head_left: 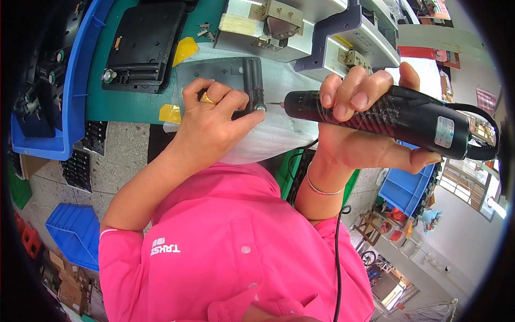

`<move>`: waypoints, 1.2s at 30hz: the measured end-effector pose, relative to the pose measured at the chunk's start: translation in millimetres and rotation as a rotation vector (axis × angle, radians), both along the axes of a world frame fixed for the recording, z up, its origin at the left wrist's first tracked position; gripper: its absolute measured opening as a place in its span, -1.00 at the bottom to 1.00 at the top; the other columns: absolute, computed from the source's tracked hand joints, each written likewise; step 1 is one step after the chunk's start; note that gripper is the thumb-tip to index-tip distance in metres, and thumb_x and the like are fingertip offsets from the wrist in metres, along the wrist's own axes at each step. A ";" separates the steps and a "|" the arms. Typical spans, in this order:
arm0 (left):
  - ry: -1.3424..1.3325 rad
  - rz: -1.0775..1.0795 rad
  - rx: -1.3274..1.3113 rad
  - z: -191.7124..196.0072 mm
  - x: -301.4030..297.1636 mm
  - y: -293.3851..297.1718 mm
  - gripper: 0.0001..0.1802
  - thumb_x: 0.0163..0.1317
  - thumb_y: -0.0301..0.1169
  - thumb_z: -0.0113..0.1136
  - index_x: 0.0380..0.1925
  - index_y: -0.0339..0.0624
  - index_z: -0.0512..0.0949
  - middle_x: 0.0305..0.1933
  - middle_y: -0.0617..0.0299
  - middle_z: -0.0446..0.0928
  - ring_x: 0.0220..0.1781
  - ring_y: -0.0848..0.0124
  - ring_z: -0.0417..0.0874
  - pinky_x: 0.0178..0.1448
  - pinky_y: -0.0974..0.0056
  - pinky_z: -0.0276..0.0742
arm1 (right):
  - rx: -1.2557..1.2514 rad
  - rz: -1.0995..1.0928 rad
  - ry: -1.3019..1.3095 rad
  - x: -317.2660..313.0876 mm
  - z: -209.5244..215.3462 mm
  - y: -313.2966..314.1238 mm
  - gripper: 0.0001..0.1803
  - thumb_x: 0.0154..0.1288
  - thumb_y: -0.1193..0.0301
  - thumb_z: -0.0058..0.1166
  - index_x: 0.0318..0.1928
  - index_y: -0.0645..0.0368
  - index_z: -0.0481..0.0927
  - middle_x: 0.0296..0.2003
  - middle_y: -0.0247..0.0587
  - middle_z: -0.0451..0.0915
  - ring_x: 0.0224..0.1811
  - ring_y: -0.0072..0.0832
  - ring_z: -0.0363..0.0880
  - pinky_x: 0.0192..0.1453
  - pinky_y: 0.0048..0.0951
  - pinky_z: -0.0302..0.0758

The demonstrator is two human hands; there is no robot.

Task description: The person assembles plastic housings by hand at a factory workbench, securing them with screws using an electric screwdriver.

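Observation:
My right hand grips a black corded electric screwdriver, held nearly level with its thin bit pointing left. The bit's tip is close to the end of a dark plastic panel with a raised tubular ridge; whether it touches cannot be made out. My left hand presses on that panel, its fingers bent and a gold ring on one of them. By the left thumb sits a small round silver part at the ridge's lower end. The panel lies on a whitish foam sheet.
Another black panel lies on the green mat beside yellow tape pieces and small metal parts. A blue bin of black parts borders the left. Silver metal fixtures stand at the back. A black cable hangs near my right arm.

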State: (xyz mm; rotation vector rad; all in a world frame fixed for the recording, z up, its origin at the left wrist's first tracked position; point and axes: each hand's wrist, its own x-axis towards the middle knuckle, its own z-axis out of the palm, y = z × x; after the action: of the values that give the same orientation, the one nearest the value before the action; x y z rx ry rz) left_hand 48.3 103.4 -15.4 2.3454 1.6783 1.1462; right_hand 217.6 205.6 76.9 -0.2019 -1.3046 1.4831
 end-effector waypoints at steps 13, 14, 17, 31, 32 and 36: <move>-0.036 -0.003 0.002 -3.9 -1.5 -0.2 -0.74 -0.12 -0.38 0.35 -0.33 0.21 0.68 -0.33 0.44 0.43 -0.17 0.42 0.45 0.15 0.09 0.11 | 0.121 0.012 -0.024 -12.0 -15.2 -0.1 0.11 0.00 -0.52 -0.05 0.27 0.17 0.28 -0.43 -0.21 0.40 -0.55 -0.44 0.34 -0.45 -0.30 0.34; -0.048 0.004 -0.013 -3.0 -1.4 -0.4 -0.79 -0.09 -0.38 0.30 -0.37 0.18 0.69 -0.33 0.44 0.44 -0.15 0.41 0.44 0.14 0.08 0.13 | 0.120 0.016 -0.025 -12.2 -15.4 -0.3 0.11 0.00 -0.52 -0.05 0.27 0.17 0.28 -0.43 -0.21 0.40 -0.55 -0.44 0.34 -0.45 -0.30 0.34; -0.099 -0.013 -0.061 0.4 -2.9 0.7 -0.79 -0.10 -0.38 0.32 -0.39 0.19 0.69 -0.34 0.44 0.43 -0.16 0.39 0.44 0.13 0.08 0.13 | 0.143 0.019 -0.008 -10.7 -12.2 -0.4 0.10 0.01 -0.51 -0.04 0.27 0.18 0.28 -0.43 -0.21 0.40 -0.55 -0.44 0.34 -0.45 -0.31 0.34; -0.253 0.078 -0.165 11.7 -6.0 9.2 -0.80 -0.04 -0.30 0.42 -0.35 0.03 0.66 -0.32 0.35 0.50 -0.20 0.37 0.45 0.06 0.20 0.12 | 0.154 0.073 -0.028 -12.7 -10.1 -4.0 0.10 0.01 -0.50 -0.04 0.28 0.16 0.27 -0.42 -0.22 0.40 -0.54 -0.46 0.34 -0.42 -0.31 0.35; -0.242 0.097 -0.188 11.7 -6.1 10.3 -0.79 -0.04 -0.29 0.42 -0.35 0.03 0.66 -0.32 0.36 0.51 -0.20 0.38 0.45 0.06 0.20 0.12 | 0.154 0.076 -0.027 -13.1 -8.8 -4.2 0.10 0.01 -0.50 -0.04 0.28 0.16 0.27 -0.42 -0.22 0.40 -0.54 -0.46 0.34 -0.42 -0.31 0.35; -0.238 0.078 -0.171 11.8 -5.8 13.0 -0.83 -0.04 -0.27 0.42 -0.43 0.05 0.64 -0.35 0.44 0.48 -0.18 0.39 0.43 0.06 0.15 0.11 | 0.200 0.145 -0.018 -13.0 0.0 -2.9 0.08 0.03 -0.49 -0.04 0.30 0.13 0.27 -0.41 -0.25 0.41 -0.52 -0.48 0.34 -0.41 -0.33 0.35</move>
State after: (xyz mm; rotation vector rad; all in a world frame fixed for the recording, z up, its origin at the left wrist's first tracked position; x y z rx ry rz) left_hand 42.5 116.4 -3.6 1.9740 1.7205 1.1867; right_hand 204.6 202.7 76.9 0.0102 -1.4984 1.4623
